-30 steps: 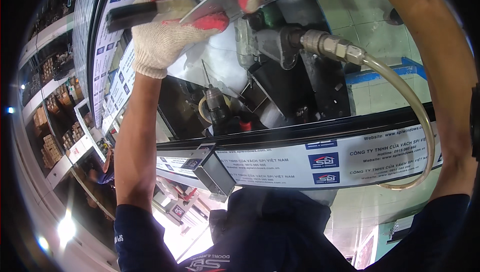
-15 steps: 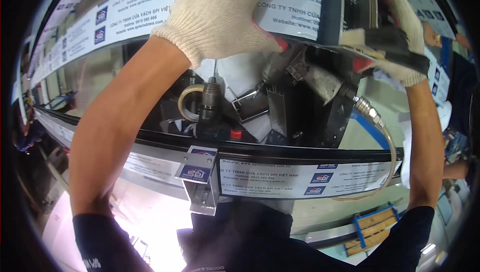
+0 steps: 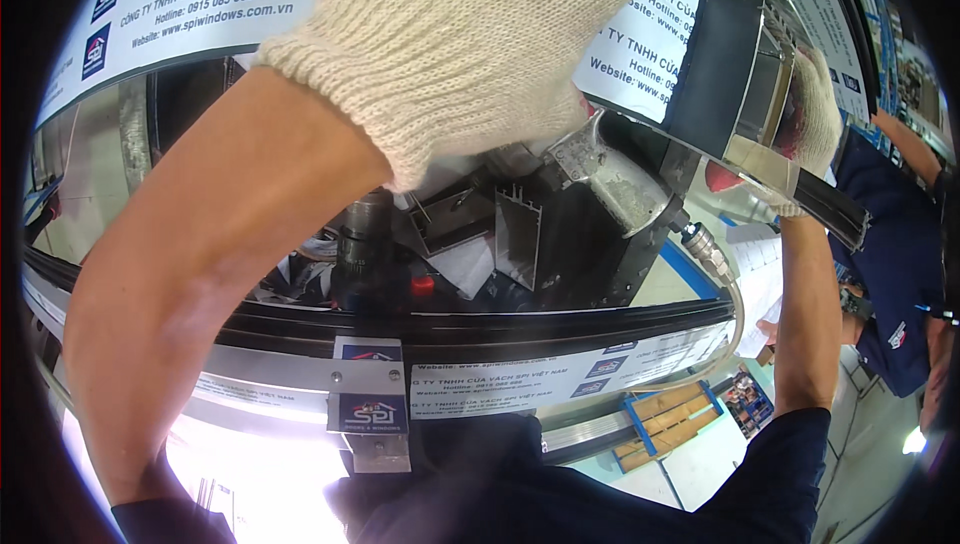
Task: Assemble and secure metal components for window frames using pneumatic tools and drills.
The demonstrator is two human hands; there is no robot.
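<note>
In a cream knit glove with red-coated fingers, my left hand (image 3: 480, 54) is closed over a long aluminium profile (image 3: 225, 4) wrapped in printed white film. Its fingers are partly hidden behind the profile and cut by the upper edge. At the profile's dark right end, my gloved right hand (image 3: 818, 119) grips a short piece of metal profile (image 3: 765, 159) with a black ribbed strip. Its red thumb shows on the near side, the other fingers behind. Below my left hand lies a silver air tool (image 3: 625, 184) joined to a hose.
A dark upright power tool (image 3: 365, 249) and profile offcuts (image 3: 517, 239) lie between the bars. Nearest me runs another film-covered profile (image 3: 530, 384) with a metal bracket (image 3: 370, 414) on it. A co-worker (image 3: 885, 254) in dark blue stands at right, near a wooden pallet (image 3: 665, 424).
The view has shifted, and the far profile now looks closer. My left hand appears larger and farther right on it. My right hand keeps the short piece at the profile's end.
</note>
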